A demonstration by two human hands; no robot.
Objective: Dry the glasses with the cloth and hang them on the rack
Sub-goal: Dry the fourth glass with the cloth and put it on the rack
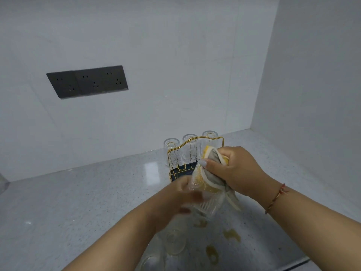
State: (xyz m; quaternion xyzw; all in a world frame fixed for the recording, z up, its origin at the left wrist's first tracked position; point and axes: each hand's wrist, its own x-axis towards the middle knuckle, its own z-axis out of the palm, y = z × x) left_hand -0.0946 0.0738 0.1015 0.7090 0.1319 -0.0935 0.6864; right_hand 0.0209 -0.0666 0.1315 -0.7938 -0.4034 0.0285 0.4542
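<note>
I hold a glass (203, 194) over the counter (78, 202) in my left hand (181, 200), with my right hand (236, 171) just to its right gripping the cloth (214, 173) against the glass's far end. Beyond my hands the rack (175, 153) stands on the counter near the back wall (156, 55), three glasses (189, 147) upturned on its far side. More glasses (173, 241) lie below my hands at the near edge, and a socket panel (88, 81) sits on the wall to the far left.

Bare forearms; red-gold bracelet (277, 196) on right wrist (pale polished nails).
</note>
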